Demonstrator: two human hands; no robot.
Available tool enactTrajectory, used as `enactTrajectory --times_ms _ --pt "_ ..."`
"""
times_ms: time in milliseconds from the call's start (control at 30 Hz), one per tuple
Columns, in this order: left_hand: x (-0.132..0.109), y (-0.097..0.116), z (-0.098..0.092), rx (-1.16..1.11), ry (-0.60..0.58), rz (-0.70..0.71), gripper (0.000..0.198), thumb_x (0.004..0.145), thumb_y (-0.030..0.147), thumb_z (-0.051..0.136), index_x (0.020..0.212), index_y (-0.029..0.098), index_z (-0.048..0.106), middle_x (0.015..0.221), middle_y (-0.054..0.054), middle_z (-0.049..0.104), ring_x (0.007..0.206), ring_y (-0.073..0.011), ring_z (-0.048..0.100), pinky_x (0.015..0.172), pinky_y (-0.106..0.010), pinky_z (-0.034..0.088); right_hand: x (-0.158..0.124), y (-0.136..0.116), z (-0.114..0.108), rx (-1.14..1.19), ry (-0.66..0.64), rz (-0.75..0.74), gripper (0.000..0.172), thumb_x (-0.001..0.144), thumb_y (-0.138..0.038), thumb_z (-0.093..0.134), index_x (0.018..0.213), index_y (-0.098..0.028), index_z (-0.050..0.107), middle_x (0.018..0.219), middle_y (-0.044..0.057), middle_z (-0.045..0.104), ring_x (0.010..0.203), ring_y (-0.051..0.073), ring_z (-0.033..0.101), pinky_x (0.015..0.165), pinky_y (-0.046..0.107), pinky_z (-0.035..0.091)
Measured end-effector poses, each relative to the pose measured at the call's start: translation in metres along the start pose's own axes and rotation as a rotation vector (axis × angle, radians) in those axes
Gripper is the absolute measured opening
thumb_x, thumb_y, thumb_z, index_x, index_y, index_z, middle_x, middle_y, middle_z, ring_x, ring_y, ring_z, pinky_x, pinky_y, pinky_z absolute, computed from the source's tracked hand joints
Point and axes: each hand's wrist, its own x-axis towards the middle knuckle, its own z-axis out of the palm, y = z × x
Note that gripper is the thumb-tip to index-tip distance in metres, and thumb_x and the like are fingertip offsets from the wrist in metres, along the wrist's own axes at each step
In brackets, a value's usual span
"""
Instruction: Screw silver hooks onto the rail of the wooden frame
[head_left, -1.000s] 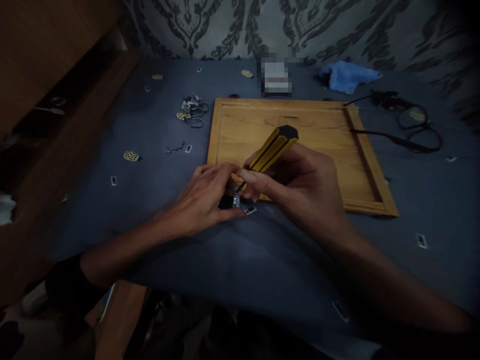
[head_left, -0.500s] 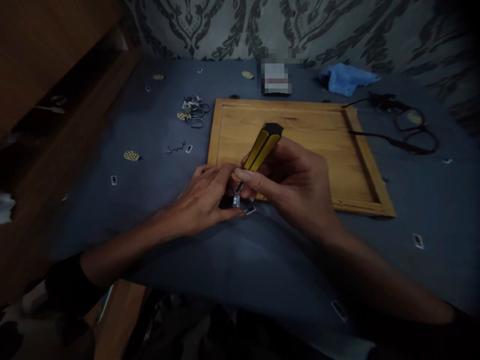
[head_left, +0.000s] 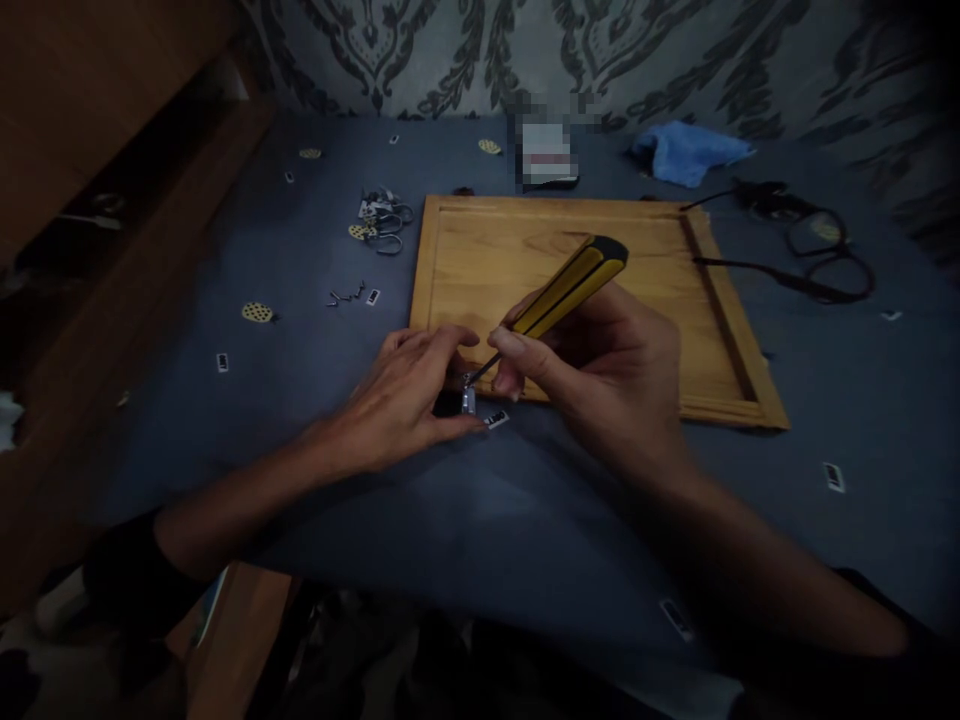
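wooden rimmed panel [head_left: 502, 270] beneath screwdriver [head_left: 570, 286]

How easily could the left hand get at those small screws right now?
Probably yes: the left hand is at the metal piece, but the screws lie nearby on the tablecloth, with nothing standing between.

The bare left forearm [head_left: 262, 490], its dark sleeve pushed back, slants from the frame's lower left; the bare left hand [head_left: 405, 395] lies palm down near centre, fingers arched, thumb extended. The bare right forearm [head_left: 780, 555] rises from lower right, the bare right hand [head_left: 619, 370] curled, thumb against fingers.
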Motion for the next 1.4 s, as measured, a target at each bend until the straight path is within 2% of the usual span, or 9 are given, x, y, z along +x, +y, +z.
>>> enactTrajectory --times_ms 233,400,467,667,933,1067,1167,1300,1400 --pt "0.0 0.001 0.0 0.004 -0.003 -0.001 0.057 0.083 0.042 0.08 0.127 0.023 0.049 0.117 -0.007 0.072 0.117 -0.0313 0.067 0.11 -0.051 0.044 0.0 -0.002 -0.001 0.028 -0.01 0.048 0.033 0.077 -0.051 0.091 0.084 -0.029 0.068 0.068 -0.005 0.067 0.053 0.016 0.065 0.053 0.033 0.061" --pt "0.0 0.0 0.0 0.002 -0.006 0.0 0.056 0.083 0.044 0.08 0.127 0.025 0.049 0.111 -0.005 0.072 0.115 -0.0308 0.067 0.109 -0.051 0.045 0.003 -0.007 -0.01 0.003 -0.162 0.058 0.03 0.086 -0.048 0.085 0.108 -0.029 0.077 0.074 -0.002 0.072 0.065 0.018 0.071 0.065 0.034 0.065" --pt "0.0 0.001 0.0 -0.006 -0.003 0.003 0.057 0.084 0.043 0.08 0.128 0.025 0.049 0.111 -0.005 0.071 0.115 -0.0311 0.067 0.11 -0.051 0.044 0.004 -0.008 -0.012 -0.014 -0.195 0.058 0.028 0.088 -0.047 0.083 0.107 -0.027 0.079 0.074 -0.001 0.073 0.065 0.018 0.071 0.063 0.034 0.063" --pt "0.0 -0.002 0.004 -0.016 0.021 0.026 0.055 0.083 0.04 0.081 0.125 0.025 0.05 0.112 -0.006 0.07 0.115 -0.0323 0.067 0.108 -0.053 0.044 0.005 -0.001 -0.002 -0.071 -0.114 -0.001 0.026 0.079 -0.041 0.091 0.082 -0.025 0.072 0.068 -0.004 0.067 0.056 0.015 0.065 0.052 0.029 0.056" --pt "-0.002 -0.003 0.004 0.01 0.015 0.026 0.059 0.084 0.042 0.081 0.129 0.023 0.048 0.112 -0.005 0.072 0.114 -0.0302 0.067 0.108 -0.05 0.044 0.009 -0.003 -0.001 -0.103 0.018 -0.089 0.028 0.085 -0.042 0.087 0.082 -0.025 0.065 0.07 -0.004 0.065 0.054 0.014 0.062 0.052 0.03 0.054" --pt "-0.002 -0.002 0.002 -0.003 0.005 0.019 0.06 0.085 0.041 0.082 0.13 0.024 0.047 0.117 -0.006 0.073 0.119 -0.0309 0.067 0.112 -0.052 0.041 0.03 0.014 -0.017 -0.28 0.018 -0.157 0.024 0.09 -0.045 0.081 0.085 -0.026 0.067 0.071 -0.003 0.064 0.055 0.014 0.059 0.054 0.03 0.05" --pt "-0.002 -0.003 0.003 -0.009 0.019 0.035 0.062 0.083 0.042 0.085 0.129 0.024 0.047 0.115 -0.006 0.074 0.117 -0.0304 0.067 0.11 -0.052 0.042 0.048 0.036 -0.025 -0.545 -0.024 -0.227 0.016 0.09 -0.038 0.078 0.092 -0.023 0.072 0.076 0.0 0.066 0.063 0.017 0.061 0.06 0.032 0.048" --pt "-0.002 -0.004 0.004 0.006 0.027 0.031 0.057 0.081 0.039 0.086 0.123 0.024 0.049 0.114 -0.005 0.074 0.115 -0.0299 0.068 0.106 -0.049 0.045 0.061 0.059 -0.023 -0.956 -0.287 -0.244 0.015 0.092 -0.027 0.067 0.099 -0.019 0.078 0.089 0.007 0.073 0.078 0.022 0.066 0.067 0.034 0.045" --pt "-0.002 -0.002 0.002 0.008 0.027 0.031 0.057 0.082 0.038 0.086 0.124 0.024 0.049 0.112 -0.004 0.074 0.114 -0.0298 0.068 0.106 -0.049 0.045 0.059 0.065 -0.021 -1.004 -0.329 -0.27 0.022 0.095 -0.026 0.06 0.108 -0.019 0.077 0.095 0.008 0.074 0.082 0.023 0.067 0.069 0.033 0.045"
